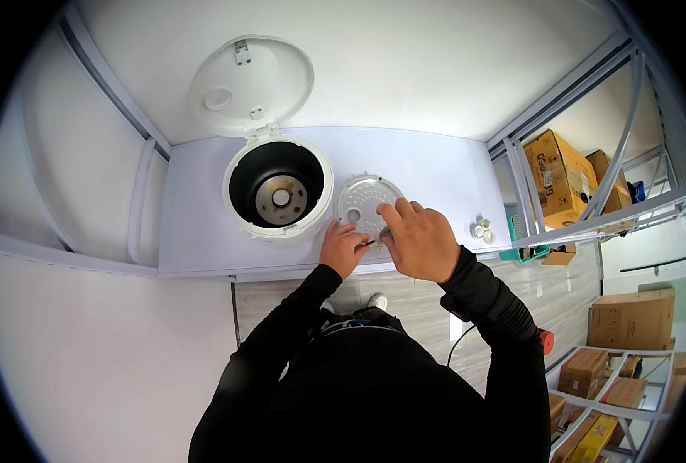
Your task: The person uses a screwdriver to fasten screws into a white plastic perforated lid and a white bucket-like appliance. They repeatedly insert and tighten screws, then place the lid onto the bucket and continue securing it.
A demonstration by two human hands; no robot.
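A white rice cooker point(279, 185) stands open on a white table point(428, 166), its lid point(250, 85) tipped back and its dark inner well showing a metal heating plate. Right of it lies a round perforated metal inner lid plate point(364, 202). My left hand point(343, 248) rests at the plate's near edge, fingers curled, pinching a small dark part. My right hand point(418, 238) covers the plate's near right edge, fingers closed on it. Both black sleeves come up from below.
Two small white parts point(482, 230) sit at the table's right end. Metal shelving point(628, 208) with cardboard boxes point(560, 174) stands to the right, more boxes point(628, 320) lower down. A teal basket point(524, 248) sits on the tiled floor.
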